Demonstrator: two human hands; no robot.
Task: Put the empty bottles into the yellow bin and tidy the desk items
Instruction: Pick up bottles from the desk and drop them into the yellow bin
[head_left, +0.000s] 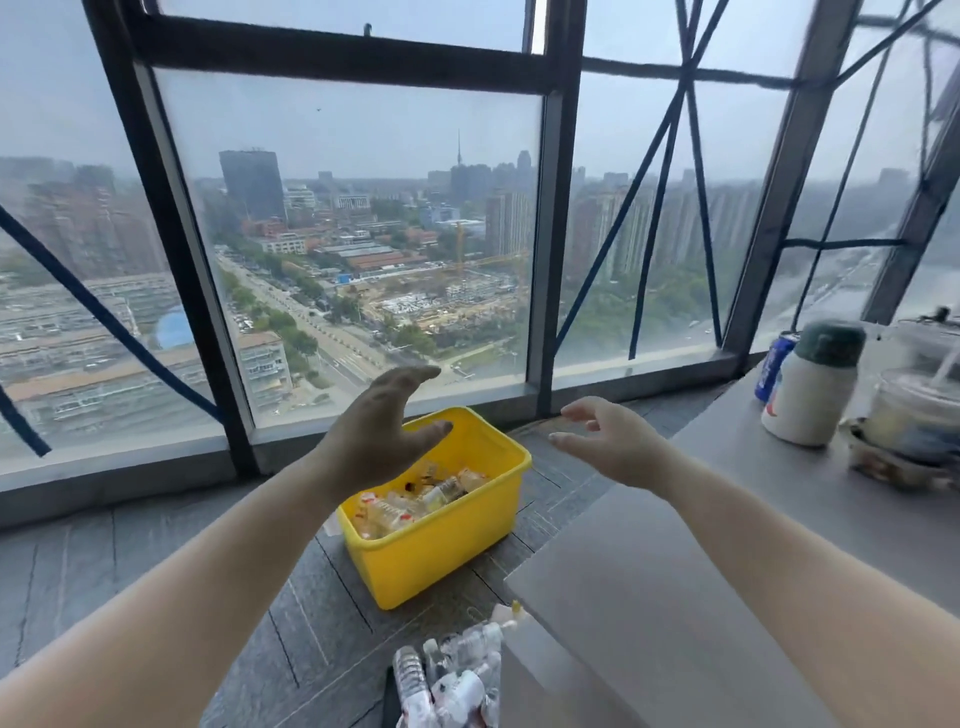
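Observation:
A yellow bin (441, 545) stands on the dark floor below the window, holding several clear empty bottles (410, 501). My left hand (382, 431) hovers over the bin's near left side, fingers spread and holding nothing. My right hand (608, 441) is raised to the right of the bin, above the desk's corner, fingers relaxed and empty. More crumpled clear bottles (452, 675) lie on the floor by the desk's front corner. On the grey desk (701, 571) at the far right stand a white flask with a green cap (810, 384) and a blue can (776, 364).
A clear lidded cup (914, 410) sits on a cluttered dish (883, 467) at the desk's right edge. Tall windows with dark frames (558, 208) close off the far side. Grey floor tiles (156, 545) stretch to the left of the bin.

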